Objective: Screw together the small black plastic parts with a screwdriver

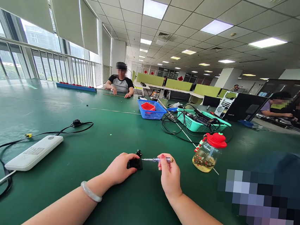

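My left hand (pixel 120 168) is closed around a small black part (pixel 136 163) resting on the green table (pixel 58 132). A pale bangle circles that wrist. My right hand (pixel 170 174) pinches a small screwdriver (pixel 156 159) with a clear handle, held level. Its metal tip points left and touches the top of the black part. Both hands are close together at the middle of the table's near side.
A glass jar with a red lid (pixel 209 152) stands right of my hands. A white power strip (pixel 34 152) with black cables lies at left. Blue (pixel 151 110) and green (pixel 200 121) baskets with cables sit farther back. A person (pixel 120 81) sits across the table; others at right.
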A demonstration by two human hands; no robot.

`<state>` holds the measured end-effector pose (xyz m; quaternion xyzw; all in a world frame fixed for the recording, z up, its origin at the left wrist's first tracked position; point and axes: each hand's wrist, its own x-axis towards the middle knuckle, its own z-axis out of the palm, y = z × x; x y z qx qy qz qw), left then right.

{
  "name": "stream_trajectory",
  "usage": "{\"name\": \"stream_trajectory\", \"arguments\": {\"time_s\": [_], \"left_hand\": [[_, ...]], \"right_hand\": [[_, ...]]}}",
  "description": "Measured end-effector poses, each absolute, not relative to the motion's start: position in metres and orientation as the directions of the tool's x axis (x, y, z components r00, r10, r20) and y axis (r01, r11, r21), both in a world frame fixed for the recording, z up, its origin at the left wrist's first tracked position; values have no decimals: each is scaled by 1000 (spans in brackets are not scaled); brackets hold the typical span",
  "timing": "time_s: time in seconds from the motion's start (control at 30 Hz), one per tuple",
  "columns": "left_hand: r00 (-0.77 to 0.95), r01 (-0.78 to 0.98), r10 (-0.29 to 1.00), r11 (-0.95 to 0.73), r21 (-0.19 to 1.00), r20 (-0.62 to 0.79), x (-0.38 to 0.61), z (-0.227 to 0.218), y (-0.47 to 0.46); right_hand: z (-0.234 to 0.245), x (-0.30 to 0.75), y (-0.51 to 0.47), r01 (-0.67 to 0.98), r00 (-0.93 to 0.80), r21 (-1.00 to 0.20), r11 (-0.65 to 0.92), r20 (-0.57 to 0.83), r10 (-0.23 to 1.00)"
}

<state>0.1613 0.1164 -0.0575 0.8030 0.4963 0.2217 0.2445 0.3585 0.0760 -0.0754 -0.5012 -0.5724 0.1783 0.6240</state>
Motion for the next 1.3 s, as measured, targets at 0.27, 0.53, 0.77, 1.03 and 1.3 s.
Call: {"name": "stream_trajectory", "arguments": {"time_s": [0.27,0.53,0.77,1.03,1.3], "left_hand": [[398,691,912,-372,620,103,161,-56,116],[392,700,913,-378,606,117,161,-59,117],[392,707,915,-364,607,93,161,-57,117],[402,692,910,-375,617,102,162,-58,117],[399,697,910,-380,608,111,161,-60,118]], "right_hand": [[-76,358,77,341,147,-867,363,431,890],[-68,355,69,400,111,-818,413,490,865],[-66,353,66,401,43,-816,416,471,881],[-64,354,62,524,45,-707,475,580,813],[-60,353,62,583,-55,-643,497,579,813]]}}
